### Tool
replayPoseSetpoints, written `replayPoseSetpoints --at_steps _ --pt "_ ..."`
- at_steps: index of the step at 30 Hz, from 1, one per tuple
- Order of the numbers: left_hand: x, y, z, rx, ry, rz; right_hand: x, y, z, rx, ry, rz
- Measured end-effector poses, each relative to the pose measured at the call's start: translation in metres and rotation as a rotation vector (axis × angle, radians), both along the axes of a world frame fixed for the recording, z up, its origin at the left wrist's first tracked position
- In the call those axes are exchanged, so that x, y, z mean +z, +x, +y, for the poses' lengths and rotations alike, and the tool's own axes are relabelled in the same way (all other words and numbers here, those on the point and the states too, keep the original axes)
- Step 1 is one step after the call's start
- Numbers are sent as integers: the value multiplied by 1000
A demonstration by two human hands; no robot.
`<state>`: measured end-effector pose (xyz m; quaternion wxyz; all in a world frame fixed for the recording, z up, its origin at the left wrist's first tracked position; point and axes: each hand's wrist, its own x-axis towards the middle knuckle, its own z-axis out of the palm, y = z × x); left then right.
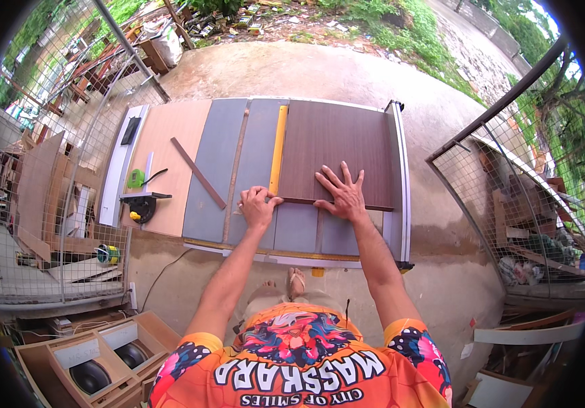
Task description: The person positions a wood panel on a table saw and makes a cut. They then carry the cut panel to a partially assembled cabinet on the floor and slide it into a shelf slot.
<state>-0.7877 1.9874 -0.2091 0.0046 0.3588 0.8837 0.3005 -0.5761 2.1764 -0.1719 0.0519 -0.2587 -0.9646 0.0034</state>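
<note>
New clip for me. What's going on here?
A person at a work table has the right hand spread on a dark brown board. The left hand is curled at the board's near left corner, by the end of a yellow strip. A loose brown strip and a green tape measure lie farther left.

Panel [340, 146] on R of table [255, 136], strip [198, 173] & tape meas. [135, 178] to L (scrap [41, 187] behind fence [131, 50], prob.).
</note>
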Motion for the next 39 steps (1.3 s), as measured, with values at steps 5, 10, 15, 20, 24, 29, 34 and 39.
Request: replayPoseSetpoints --at_steps 5,10,15,20,24,29,34,39 --pt "2 1 4 12 -5 -7 -1 -1 3 -7 -2 3" --pt "2 1 5 29 -23 -2 0 -3 4 -12 -3 -5" --pt "2 0 7 42 -23 7 2 -5 5 -22 -8 -16" --pt "3 -1 8 56 -10 57 3 -8 7 -20 -7 -22" --pt "10 12 9 56 -27 99 1 -6 10 -24 -6 -19" --pt "13 50 9 -186 113 96 1 -7 11 -18 -12 13" --pt "15 84 17 -480 188 108 -1 -8 14 -7 2 37" --pt "15 96 -4 -670 255 -2 -1 -12 17 -4 -15 32"
